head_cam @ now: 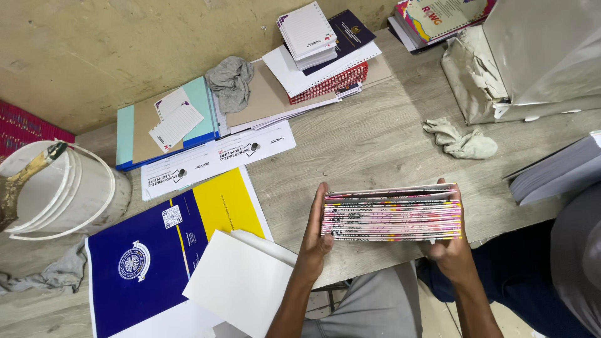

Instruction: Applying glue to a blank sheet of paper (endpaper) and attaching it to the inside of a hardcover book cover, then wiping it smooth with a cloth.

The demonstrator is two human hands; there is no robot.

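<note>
Even, soft daylight across the worktop (375, 144), bright enough, colours clean. Shadows are faint and short, a soft one under the stack of booklets (392, 214). Mild glare washes the silver plastic bag (538, 50) at top right and the white sheet (241, 285). Focus is sharp in the middle; edges bend slightly, wide-angle, and the corners go a touch soft.

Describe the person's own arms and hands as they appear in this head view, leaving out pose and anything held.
Both forearms are bare: no sleeves reach into view. The left hand and the right hand wear no gloves. No watch, bracelet or ring shows on the parts in view. Fingernails are short as far as visible. Both arms enter from the bottom edge, above grey trousers.
</note>
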